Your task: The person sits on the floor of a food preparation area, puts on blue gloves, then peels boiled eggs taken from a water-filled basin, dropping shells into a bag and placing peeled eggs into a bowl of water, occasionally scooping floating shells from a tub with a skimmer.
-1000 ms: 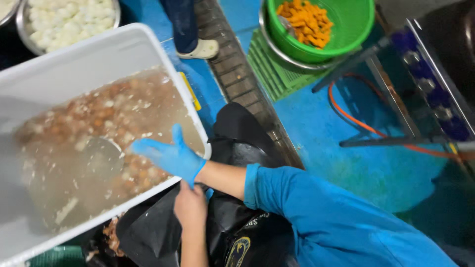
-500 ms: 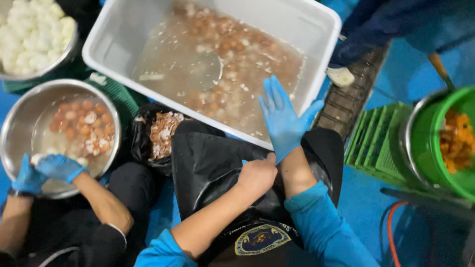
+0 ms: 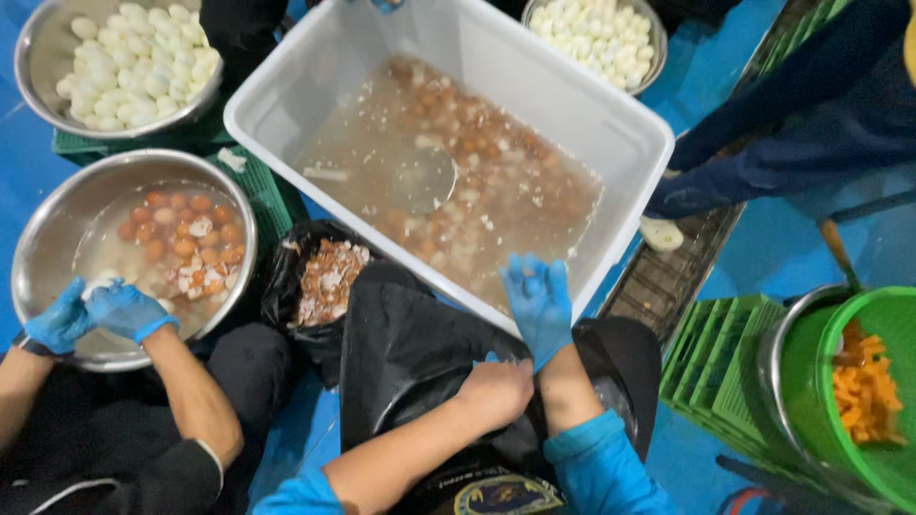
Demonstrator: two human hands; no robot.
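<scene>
Our right hand [image 3: 539, 303], in a blue glove, rests open at the near rim of the white tub [image 3: 625, 129], holding nothing. Our bare left hand [image 3: 496, 391] pinches the glove cuff at the wrist. In the tub, brown eggs [image 3: 482, 129] lie in cloudy water: likely slippery, with fragile shells, best cupped gently from underneath.

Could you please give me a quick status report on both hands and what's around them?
Right hand, blue-gloved, open above white tub rim. Left hand bare, at right wrist. Tub holds cloudy water and eggs. Co-worker's gloved hands at steel bowl alongside.
</scene>
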